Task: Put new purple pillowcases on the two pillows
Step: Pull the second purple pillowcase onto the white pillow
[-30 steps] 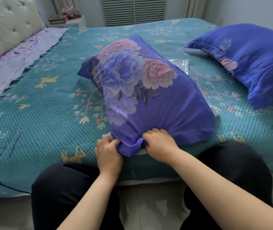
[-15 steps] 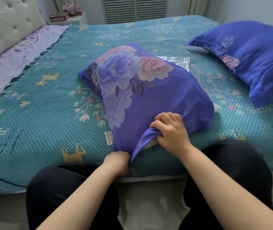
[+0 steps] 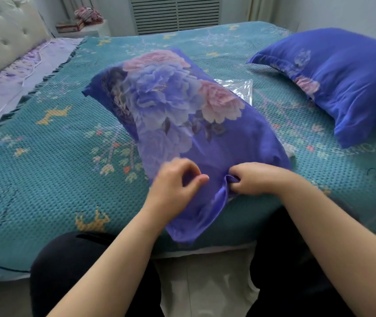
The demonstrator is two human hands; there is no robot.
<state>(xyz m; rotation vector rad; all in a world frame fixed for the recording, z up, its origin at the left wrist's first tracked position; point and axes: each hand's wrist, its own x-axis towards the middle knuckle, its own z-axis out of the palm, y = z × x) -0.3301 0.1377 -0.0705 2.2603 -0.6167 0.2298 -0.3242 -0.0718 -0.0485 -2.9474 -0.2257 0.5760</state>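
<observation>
The right hand has its fingers curled around a fold of purple fabric at the open end of a pillowcase, pinching that flap just beside the pillow's near edge. The left hand hangs just above the same end of the pillowcase, thumb and fingers bent toward each other in a loose pinch; it is blurred, and whether it actually holds any cloth cannot be told. Both bare forearms reach in from the bottom of the view. The pillowcase is purple with large pink and lilac peony flowers printed across its far half, and it covers a pillow lying diagonally on the bed, its near corner drooping over the mattress edge. Under it spreads a teal textured bedspread with small yellow and pastel motifs. A clear plastic bag lies flat just behind the pillow. Well apart, at the right, a second pillow in a matching purple case rests on the bedspread. A pale tufted headboard stands at the far left.
</observation>
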